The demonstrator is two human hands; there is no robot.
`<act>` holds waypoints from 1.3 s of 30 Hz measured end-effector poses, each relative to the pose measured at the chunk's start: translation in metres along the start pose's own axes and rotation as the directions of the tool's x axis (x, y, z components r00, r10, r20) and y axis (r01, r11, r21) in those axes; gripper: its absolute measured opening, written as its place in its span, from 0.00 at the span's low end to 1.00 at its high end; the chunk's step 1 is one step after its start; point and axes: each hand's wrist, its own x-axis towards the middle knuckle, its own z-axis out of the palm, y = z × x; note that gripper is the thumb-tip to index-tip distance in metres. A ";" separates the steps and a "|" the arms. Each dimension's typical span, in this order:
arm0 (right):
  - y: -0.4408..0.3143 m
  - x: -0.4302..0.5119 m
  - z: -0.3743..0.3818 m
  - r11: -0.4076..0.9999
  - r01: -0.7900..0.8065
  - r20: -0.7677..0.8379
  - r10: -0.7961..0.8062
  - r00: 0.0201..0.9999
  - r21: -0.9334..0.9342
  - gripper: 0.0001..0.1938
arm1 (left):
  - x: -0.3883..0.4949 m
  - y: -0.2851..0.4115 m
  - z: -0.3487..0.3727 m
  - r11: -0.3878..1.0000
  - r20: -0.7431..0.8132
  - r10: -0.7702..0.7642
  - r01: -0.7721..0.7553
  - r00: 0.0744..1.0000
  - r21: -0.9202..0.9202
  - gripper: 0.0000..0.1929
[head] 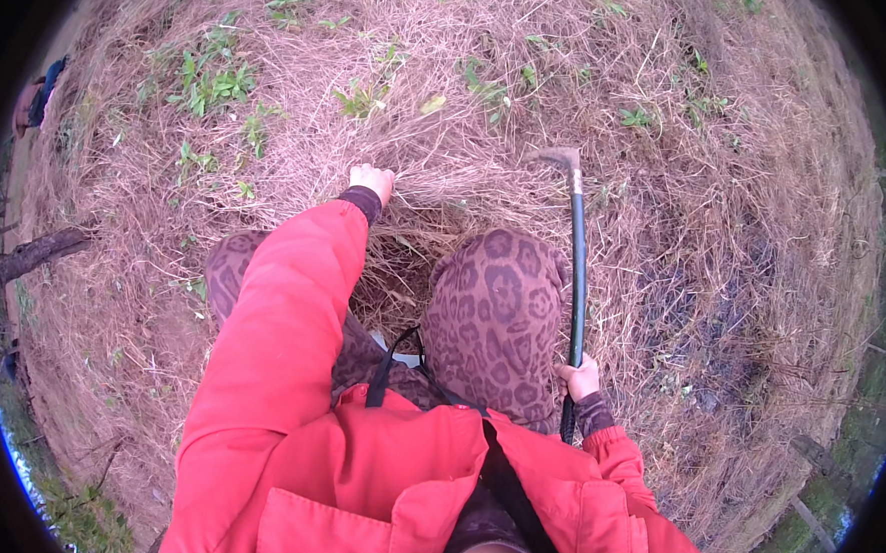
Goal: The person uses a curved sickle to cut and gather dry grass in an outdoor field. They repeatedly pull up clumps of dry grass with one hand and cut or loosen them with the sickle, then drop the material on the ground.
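My left hand (372,181), at the end of a red sleeve, is curled around strands of dry grass (446,186) just ahead of my knees. The strands fan out to the right of my knuckles. In my right hand (582,378) is the lower part of the dark handle of a long-handled sickle (579,262), beside my right knee. Its curved metal head (560,155) points left at the far end, low over the grass. My patterned trouser knee (501,311) stands between the two hands.
Green leafy weeds (215,86) grow through the dry grass farther ahead. A thick branch (40,252) juts in at the left. Part of a person (44,94) shows at the upper left rim. Black straps (379,377) hang at my front, and a darker patch (705,323) lies to the right.
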 end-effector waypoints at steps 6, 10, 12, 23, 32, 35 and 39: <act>-0.103 0.089 0.018 0.966 0.237 -0.034 -0.241 0.970 -0.108 0.06 | -0.016 0.024 -0.004 0.999 -0.047 0.047 -0.048 0.998 -0.022 0.10; -0.160 0.157 0.055 0.970 0.242 0.062 -0.241 0.968 -0.013 0.05 | -0.034 0.025 -0.003 0.998 -0.134 -0.064 0.059 0.989 -0.034 0.11; -0.151 0.162 0.065 0.976 0.217 0.125 -0.211 0.969 -0.030 0.04 | -0.038 0.021 -0.003 0.989 -0.123 -0.144 0.141 0.982 -0.033 0.11; -0.034 0.033 0.017 0.998 0.050 0.158 -0.053 0.986 0.022 0.06 | -0.031 0.016 0.005 0.940 -0.021 -0.275 0.264 0.961 -0.218 0.13; -0.149 0.131 0.069 0.971 0.199 0.087 -0.189 0.978 -0.132 0.04 | -0.046 0.017 0.003 0.825 -0.048 -0.460 0.406 0.887 -0.392 0.14; -0.091 0.091 0.063 0.932 0.156 0.064 -0.142 0.988 -0.328 0.03 | -0.043 0.008 0.008 0.789 -0.028 -0.499 0.441 0.866 -0.427 0.17; -0.007 0.003 0.010 0.973 0.087 0.074 -0.073 0.995 -0.215 0.08 | -0.036 0.008 0.028 0.732 0.026 -0.555 0.503 0.831 -0.459 0.16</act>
